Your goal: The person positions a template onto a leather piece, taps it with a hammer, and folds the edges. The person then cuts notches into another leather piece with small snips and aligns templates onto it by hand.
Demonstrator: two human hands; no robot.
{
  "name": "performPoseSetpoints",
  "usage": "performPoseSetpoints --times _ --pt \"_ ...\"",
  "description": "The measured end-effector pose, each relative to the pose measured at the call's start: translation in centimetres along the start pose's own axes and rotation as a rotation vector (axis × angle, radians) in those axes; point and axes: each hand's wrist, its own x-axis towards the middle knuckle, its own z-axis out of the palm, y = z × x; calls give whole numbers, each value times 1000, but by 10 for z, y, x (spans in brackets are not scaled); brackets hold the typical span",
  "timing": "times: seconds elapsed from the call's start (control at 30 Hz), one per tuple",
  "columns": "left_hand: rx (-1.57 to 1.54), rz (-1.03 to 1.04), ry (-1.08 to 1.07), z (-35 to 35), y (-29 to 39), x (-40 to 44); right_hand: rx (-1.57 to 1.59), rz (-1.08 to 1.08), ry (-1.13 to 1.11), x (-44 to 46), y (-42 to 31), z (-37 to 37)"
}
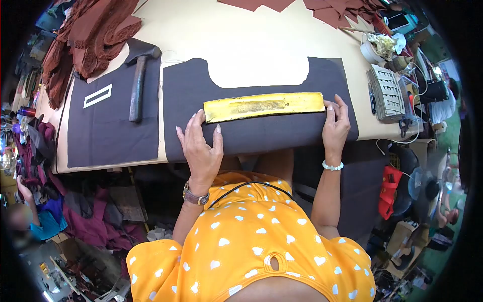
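A long yellow strip (264, 106) with a dark worn patch along its middle lies across a dark cloth piece (251, 133) that has a curved cut-out in its far edge. At the strip's left end, my left hand (202, 151) touches it with the fingertips, fingers and thumb spread. My right hand (336, 121) has its fingers at the strip's right end, the thumb raised near the index finger. To the left, a second dark cloth piece (121, 141) bears a hammer (137, 90) and a small white rectangular frame (97, 95).
Reddish-brown cloth (100, 35) is heaped at the back left, with more brown pieces (339, 10) at the back right. A stack of cards (387, 93), a white container (371, 50) and a cable stand at the right edge. Other people are partly visible at both far sides.
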Motion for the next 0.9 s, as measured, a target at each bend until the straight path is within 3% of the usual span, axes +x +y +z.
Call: performPoseSetpoints --times 0.37,0.9 --pt "19 -24 32 10 -9 -1 244 56 -107 8 18 1" --pt "67 -12 35 11 -8 -2 129 18 -114 8 16 4"
